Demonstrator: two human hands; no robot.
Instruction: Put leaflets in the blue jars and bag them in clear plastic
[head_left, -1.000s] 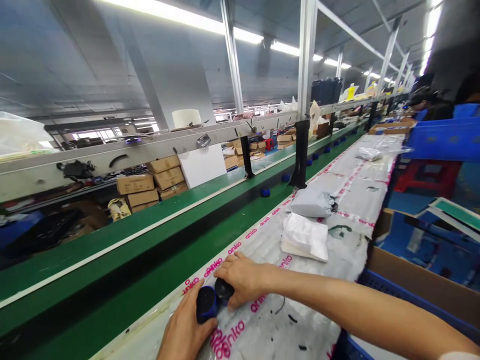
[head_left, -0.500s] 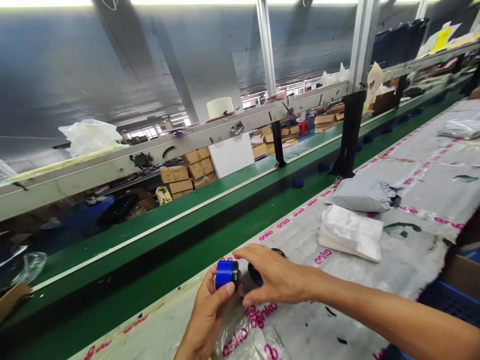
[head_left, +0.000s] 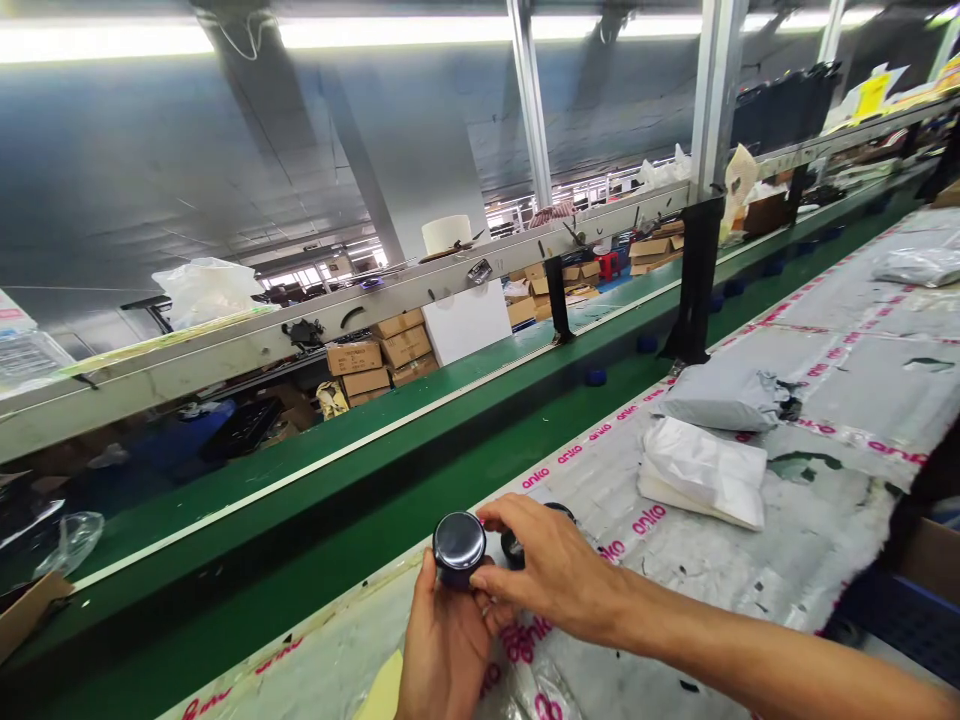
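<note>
A small blue cylinder with a glossy black end [head_left: 459, 541] is between my hands above the covered bench, its shiny round face turned up toward me. My left hand [head_left: 448, 640] holds it from below, the thumb along its left side. At its right side, my right hand [head_left: 551, 570] grips the edge with thumb and forefinger. Behind the right hand, a dark round object [head_left: 514, 549] lies on the bench cover, mostly hidden; I cannot make out what it is.
White plastic sheeting [head_left: 577, 480] printed in pink covers the bench. A white folded packet [head_left: 701, 470] and a grey bag [head_left: 720, 400] lie to the right. Beyond the bench edge runs a green conveyor [head_left: 315, 530] carrying several blue pieces [head_left: 595, 377]. A blue crate [head_left: 900, 620] stands at lower right.
The cylinder has been turned so its black end now faces up toward me instead of right. My right hand has closed in from beside it onto its edge. The view has tilted up slightly.
</note>
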